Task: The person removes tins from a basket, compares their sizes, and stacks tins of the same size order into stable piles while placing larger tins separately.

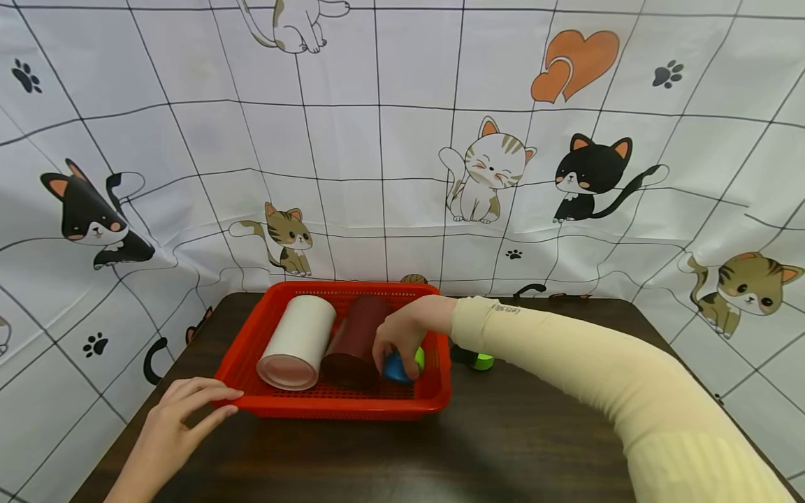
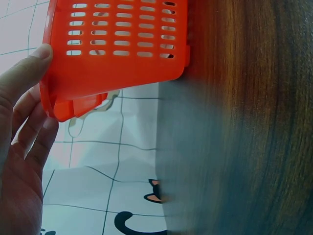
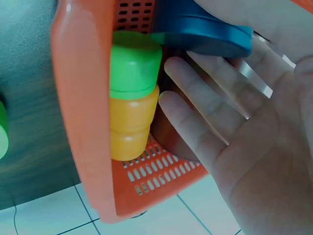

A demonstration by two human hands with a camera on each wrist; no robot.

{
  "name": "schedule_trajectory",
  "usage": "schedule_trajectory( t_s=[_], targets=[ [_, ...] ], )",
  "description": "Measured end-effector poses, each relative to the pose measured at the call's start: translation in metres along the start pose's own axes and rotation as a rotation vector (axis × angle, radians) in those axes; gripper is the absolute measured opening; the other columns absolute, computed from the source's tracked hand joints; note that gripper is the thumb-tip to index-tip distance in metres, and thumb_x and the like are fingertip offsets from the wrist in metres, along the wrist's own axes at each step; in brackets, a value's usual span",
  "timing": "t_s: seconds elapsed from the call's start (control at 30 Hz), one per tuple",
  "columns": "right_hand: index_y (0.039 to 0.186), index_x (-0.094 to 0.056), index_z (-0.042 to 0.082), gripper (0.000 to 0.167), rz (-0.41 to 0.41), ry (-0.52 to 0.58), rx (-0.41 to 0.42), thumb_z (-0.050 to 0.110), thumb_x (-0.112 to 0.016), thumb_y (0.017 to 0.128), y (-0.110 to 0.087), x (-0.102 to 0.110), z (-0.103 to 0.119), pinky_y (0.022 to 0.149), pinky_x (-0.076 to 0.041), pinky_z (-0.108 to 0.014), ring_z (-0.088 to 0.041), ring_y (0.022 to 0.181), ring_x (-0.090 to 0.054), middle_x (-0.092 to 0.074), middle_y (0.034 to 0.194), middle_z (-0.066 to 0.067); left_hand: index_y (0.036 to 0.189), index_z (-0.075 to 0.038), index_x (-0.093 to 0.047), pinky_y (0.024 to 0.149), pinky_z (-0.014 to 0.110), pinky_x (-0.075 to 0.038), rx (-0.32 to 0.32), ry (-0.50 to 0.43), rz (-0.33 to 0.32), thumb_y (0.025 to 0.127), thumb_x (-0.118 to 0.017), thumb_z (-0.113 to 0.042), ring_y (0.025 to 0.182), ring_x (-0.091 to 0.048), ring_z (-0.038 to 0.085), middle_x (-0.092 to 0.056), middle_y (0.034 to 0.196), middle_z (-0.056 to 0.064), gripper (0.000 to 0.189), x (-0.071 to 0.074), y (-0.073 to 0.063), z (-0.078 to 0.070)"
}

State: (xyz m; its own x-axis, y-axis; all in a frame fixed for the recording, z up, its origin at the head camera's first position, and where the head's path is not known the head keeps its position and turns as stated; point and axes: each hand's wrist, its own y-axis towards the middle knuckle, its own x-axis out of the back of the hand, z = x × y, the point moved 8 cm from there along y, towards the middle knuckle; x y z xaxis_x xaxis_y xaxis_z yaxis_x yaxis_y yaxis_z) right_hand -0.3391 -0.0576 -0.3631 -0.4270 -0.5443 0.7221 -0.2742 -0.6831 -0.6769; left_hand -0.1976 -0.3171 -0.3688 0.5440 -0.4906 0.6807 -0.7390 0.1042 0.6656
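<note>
A red plastic basket (image 1: 339, 405) stands on the table, and my left hand (image 1: 179, 423) pinches its near-left corner. In the left wrist view the thumb is on one side of the rim (image 2: 46, 93) and the fingers on the other. My right hand (image 1: 405, 332) reaches down into the basket's right side and holds a blue round container (image 1: 396, 368) between thumb and fingers. Beside it, in the right wrist view, lies a small yellow bottle (image 3: 131, 122) with a green cap (image 3: 136, 63). A dark red cylinder (image 1: 358, 342) and a white cylinder (image 1: 298, 342) lie tilted to the left.
Right of the basket, partly behind the right forearm, a black and bright green object (image 1: 482, 361) is on the dark wooden table (image 1: 522, 433). A white sheet (image 1: 402, 154) with printed cats and grid lines hangs behind and around the table.
</note>
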Motion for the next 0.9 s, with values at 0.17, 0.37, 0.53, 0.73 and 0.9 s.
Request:
schedule_trajectory(
  t_s=[0.17, 0.37, 0.53, 0.73, 0.9],
  targets=[
    [0.127, -0.063, 0.025, 0.049, -0.051, -0.003, -0.038, 0.02, -0.082, 0.082, -0.007, 0.001, -0.008, 0.089, -0.052, -0.026, -0.012, 0.11, -0.05, -0.057, 0.127, 0.002, 0.096, -0.035, -0.075, 0.082, 0.017, -0.035, 0.003, 0.003, 0.001, 0.059, -0.089, -0.002, 0.099, -0.04, -0.008, -0.066, 0.094, -0.009, 0.051, 0.0, 0.0, 0.0],
    [0.128, -0.062, 0.025, 0.049, -0.11, -0.017, -0.048, 0.021, -0.081, 0.083, -0.015, 0.003, -0.019, 0.092, -0.052, -0.029, -0.02, 0.12, -0.051, -0.054, 0.131, -0.001, 0.095, -0.034, -0.075, 0.081, 0.015, -0.035, 0.005, 0.002, 0.002, 0.059, -0.089, -0.001, 0.099, -0.039, -0.009, -0.066, 0.094, -0.009, 0.051, 0.0, 0.001, -0.001],
    [0.127, -0.062, 0.027, 0.049, -0.164, 0.018, -0.054, 0.022, -0.08, 0.083, -0.023, 0.007, -0.025, 0.091, -0.052, -0.03, -0.023, 0.124, -0.051, -0.053, 0.13, 0.0, 0.095, -0.033, -0.075, 0.08, 0.014, -0.035, 0.012, -0.003, 0.004, 0.059, -0.089, -0.002, 0.099, -0.038, -0.009, -0.066, 0.095, -0.008, 0.05, 0.0, 0.001, 0.0],
    [0.125, -0.06, 0.029, 0.05, -0.251, 0.052, -0.065, 0.024, -0.083, 0.081, -0.033, 0.012, -0.032, 0.089, -0.052, -0.03, -0.019, 0.12, -0.052, -0.057, 0.129, 0.004, 0.096, -0.033, -0.075, 0.08, 0.013, -0.035, 0.024, 0.008, 0.013, 0.059, -0.089, -0.003, 0.098, -0.038, -0.01, -0.066, 0.095, -0.008, 0.049, -0.001, 0.001, 0.0],
    [0.126, -0.06, 0.029, 0.051, -0.307, 0.072, -0.051, 0.027, -0.083, 0.08, -0.042, 0.014, -0.035, 0.09, -0.051, -0.031, -0.022, 0.121, -0.053, -0.058, 0.129, 0.004, 0.096, -0.033, -0.075, 0.079, 0.008, -0.034, 0.043, 0.01, 0.024, 0.06, -0.089, -0.003, 0.097, -0.037, -0.011, -0.066, 0.095, -0.008, 0.049, -0.001, 0.0, 0.002]
  ],
)
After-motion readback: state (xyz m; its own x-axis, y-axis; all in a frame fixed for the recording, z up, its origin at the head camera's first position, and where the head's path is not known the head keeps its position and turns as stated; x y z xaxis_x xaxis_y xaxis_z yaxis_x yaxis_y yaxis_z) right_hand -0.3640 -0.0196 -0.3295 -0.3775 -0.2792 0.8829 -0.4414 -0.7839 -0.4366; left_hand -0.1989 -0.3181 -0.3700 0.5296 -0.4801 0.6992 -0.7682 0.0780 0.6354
